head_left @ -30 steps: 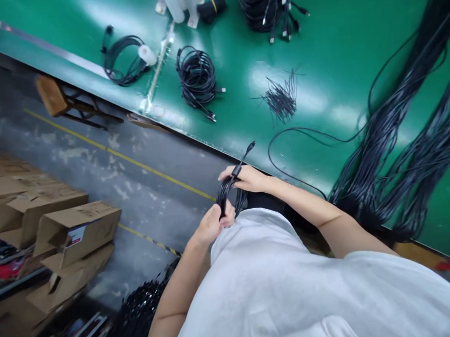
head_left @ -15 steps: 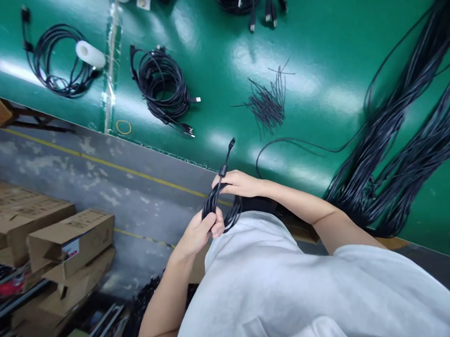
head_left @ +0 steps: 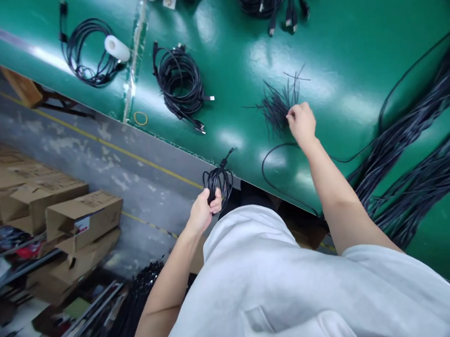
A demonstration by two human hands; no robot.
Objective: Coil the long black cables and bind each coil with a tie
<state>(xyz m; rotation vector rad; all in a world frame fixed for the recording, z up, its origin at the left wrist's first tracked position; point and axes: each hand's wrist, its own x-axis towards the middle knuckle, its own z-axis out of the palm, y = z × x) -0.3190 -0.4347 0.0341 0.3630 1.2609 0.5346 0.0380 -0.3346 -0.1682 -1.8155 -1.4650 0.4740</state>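
My left hand [head_left: 206, 208] is closed around a coiled black cable [head_left: 220, 181], holding it just off the table's front edge. The cable's plug end sticks up past the loops toward the table. Over the green table, my right hand [head_left: 301, 124] reaches to the right side of a loose pile of thin black twist ties [head_left: 276, 107]. Its thumb and fingers are pinched together at the pile; what lies between the fingertips is too small to make out.
Coiled black cables [head_left: 181, 82] lie on the green table [head_left: 230, 76], with another coil [head_left: 92, 54] and a white roll [head_left: 117, 48] farther left. Long black cable bundles [head_left: 408, 121] spread at the right. Cardboard boxes [head_left: 85, 217] stand on the floor at left.
My right hand has left the coiled cable and moved up and right to the twist ties. My left hand keeps the coil alone. The view has shifted slightly.
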